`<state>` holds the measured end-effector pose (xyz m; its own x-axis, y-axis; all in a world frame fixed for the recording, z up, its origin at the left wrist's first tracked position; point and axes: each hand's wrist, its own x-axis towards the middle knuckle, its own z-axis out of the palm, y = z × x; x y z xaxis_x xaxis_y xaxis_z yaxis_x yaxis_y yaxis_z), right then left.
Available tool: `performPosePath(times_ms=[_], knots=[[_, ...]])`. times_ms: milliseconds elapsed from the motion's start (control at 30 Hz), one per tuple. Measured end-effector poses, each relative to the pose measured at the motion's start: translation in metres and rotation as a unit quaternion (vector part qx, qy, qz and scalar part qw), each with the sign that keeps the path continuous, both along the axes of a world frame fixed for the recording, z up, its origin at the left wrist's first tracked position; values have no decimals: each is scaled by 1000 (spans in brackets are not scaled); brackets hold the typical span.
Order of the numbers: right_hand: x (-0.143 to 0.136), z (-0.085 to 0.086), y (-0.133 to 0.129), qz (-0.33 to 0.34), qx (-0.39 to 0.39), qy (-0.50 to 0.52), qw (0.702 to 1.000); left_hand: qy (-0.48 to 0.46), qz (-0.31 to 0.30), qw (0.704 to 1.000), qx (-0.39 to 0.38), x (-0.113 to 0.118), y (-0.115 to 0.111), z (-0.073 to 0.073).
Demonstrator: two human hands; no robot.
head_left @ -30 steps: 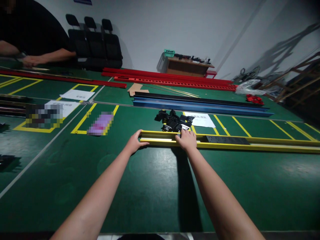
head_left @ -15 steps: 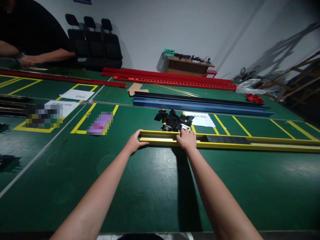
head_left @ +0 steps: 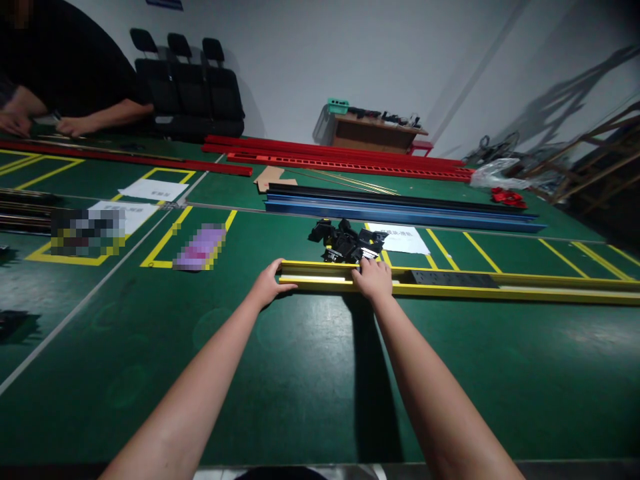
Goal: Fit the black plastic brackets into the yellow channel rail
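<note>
A long yellow metal channel (head_left: 450,291) lies crosswise on the green table, running off to the right edge. My left hand (head_left: 269,285) is closed round its left end, with the thumb on the near side and the fingers at the far side. Further right, my right hand (head_left: 374,279) grips the channel from above, its fingers curled over the far wall; whether something small is under the palm is hidden. A black socket strip (head_left: 455,279) sits inside the channel, right of my right hand. Just behind lies a pile of black plastic parts (head_left: 345,240).
Blue and black rails (head_left: 400,208) lie behind the channel, with red rails (head_left: 350,159) further back. A paper sheet (head_left: 405,240) is beside the black parts. A purple pixelated item (head_left: 201,247) lies left. At the far left, a co-worker's hands (head_left: 75,125) are over the table.
My hands and the yellow channel look almost the same as before. The co-worker's hands at the far left have moved apart.
</note>
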<state>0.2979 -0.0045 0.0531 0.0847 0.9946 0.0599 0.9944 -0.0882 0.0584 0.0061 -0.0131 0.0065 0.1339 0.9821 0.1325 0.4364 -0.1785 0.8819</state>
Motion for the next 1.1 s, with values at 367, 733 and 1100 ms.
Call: performPosePath(times_ms=[367, 733, 1100], knots=[[-1, 1, 0, -7, 3, -3, 1000, -12, -9, 1000, 1, -1, 1, -1], [-1, -2, 1, -5, 0, 8, 1000, -5, -18, 1000, 5, -3, 2, -1], [18, 0, -2, 61, 76, 94, 991, -5, -20, 1000, 15, -3, 2, -2]])
